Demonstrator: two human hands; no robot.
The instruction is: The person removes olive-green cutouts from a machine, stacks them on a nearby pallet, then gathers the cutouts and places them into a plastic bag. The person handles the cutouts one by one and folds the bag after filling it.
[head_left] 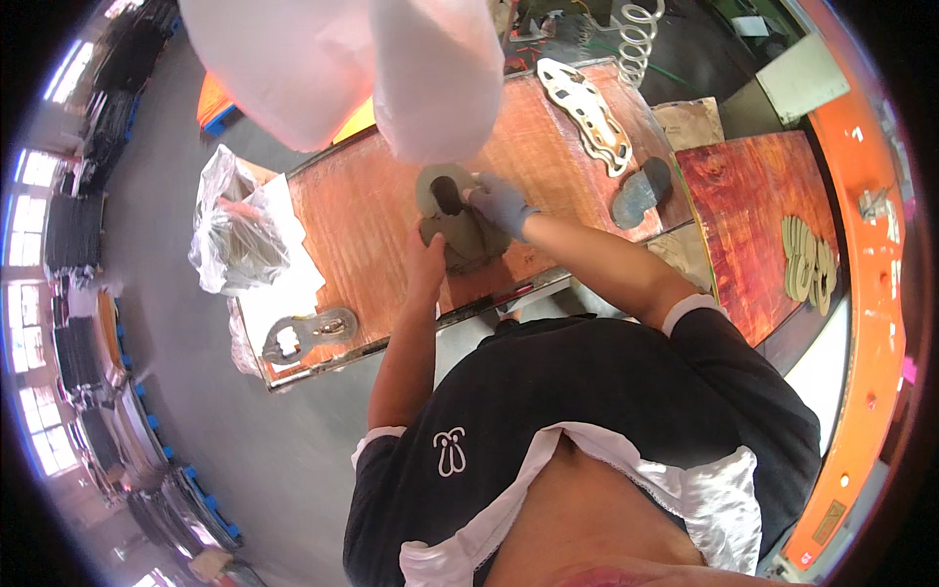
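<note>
Apparently mid-handling, bare left hand (424, 262) and grey-gloved right hand (499, 203) pinch an olive foam-like piece (471, 242) by the brown wooden bench's (357, 230) near edge; repositioning needs both.

The flat, holed piece (468, 243) is olive, the fabric glove (503, 203) grey, the two-o'clock wooden board (751, 191) streaked red.

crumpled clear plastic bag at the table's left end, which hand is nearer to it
Left. The left hand is to the right of the clear plastic bag, at the left edge of the olive-grey pieces; the right hand is farther off, at their right side.
</note>
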